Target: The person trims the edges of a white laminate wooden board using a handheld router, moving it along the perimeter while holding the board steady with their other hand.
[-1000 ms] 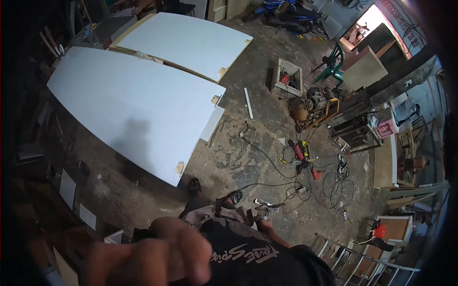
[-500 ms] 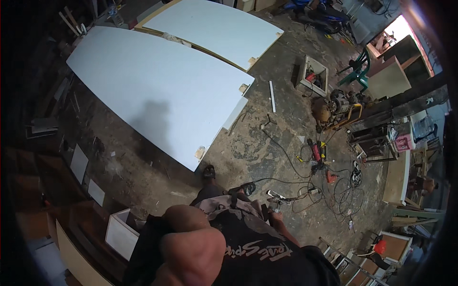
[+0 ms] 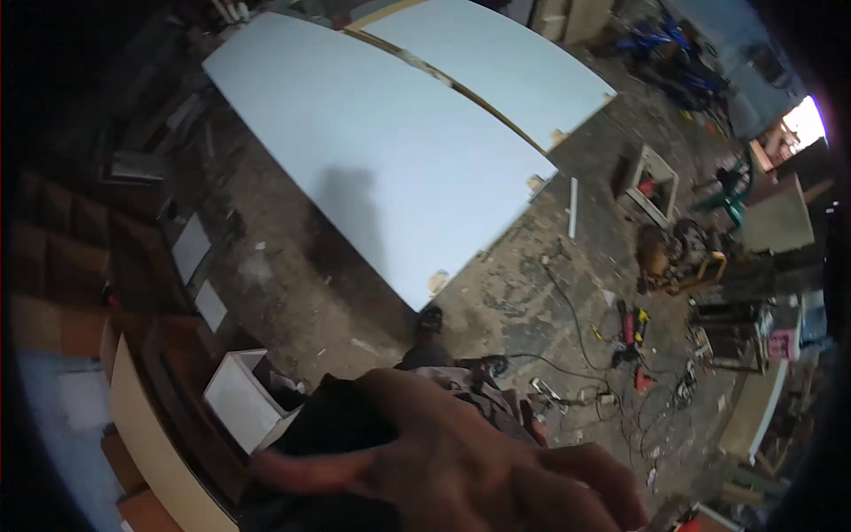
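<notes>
My left hand, large and blurred, is raised close in front of me. Its fingers are stretched apart, and no object shows in it. It covers most of my shirt and the lower part of the picture. My right hand is hidden behind it, so its fingers cannot be made out. Ahead, a large white panel lies low over the floor with its near corner by my foot. A second white panel lies beside it across a narrow gap. Small wooden blocks sit at the panels' near ends.
Power tools and tangled cords lie on the floor to the right. Beyond them stand a compressor, a box and a green chair. A white strip lies near the panels. Brown cabinets and a white drawer-like box are at left.
My left hand has opened and swung rightward across my front, and now hides my right hand, which earlier held a dark tool. The view has shifted, so the panels appear farther right.
</notes>
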Action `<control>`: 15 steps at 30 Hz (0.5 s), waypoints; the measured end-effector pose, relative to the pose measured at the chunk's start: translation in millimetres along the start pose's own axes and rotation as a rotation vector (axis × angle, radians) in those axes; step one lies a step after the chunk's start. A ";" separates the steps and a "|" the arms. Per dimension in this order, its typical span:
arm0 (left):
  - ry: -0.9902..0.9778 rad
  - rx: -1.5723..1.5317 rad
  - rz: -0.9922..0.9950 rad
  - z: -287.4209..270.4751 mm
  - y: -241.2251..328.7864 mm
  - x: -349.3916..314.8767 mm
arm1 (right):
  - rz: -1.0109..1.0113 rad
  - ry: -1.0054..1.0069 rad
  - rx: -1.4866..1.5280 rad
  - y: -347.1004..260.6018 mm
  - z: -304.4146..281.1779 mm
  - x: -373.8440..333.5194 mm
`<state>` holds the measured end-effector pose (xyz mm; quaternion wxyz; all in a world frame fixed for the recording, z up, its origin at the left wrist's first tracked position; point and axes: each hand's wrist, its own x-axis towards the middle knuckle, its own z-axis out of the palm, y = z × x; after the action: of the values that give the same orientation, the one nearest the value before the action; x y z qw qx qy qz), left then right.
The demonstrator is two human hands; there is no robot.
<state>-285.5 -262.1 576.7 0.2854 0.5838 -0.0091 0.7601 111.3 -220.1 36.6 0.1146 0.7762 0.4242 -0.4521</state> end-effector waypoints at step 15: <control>-0.067 -0.185 -0.096 -0.4 -33.7 -6.0 | -0.015 0.035 -0.045 -32.1 -9.6 28.9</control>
<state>-270.0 -236.2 560.4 0.3737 0.5798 -0.0605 0.7215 99.3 -178.9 25.5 0.1209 0.7781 0.4420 -0.4297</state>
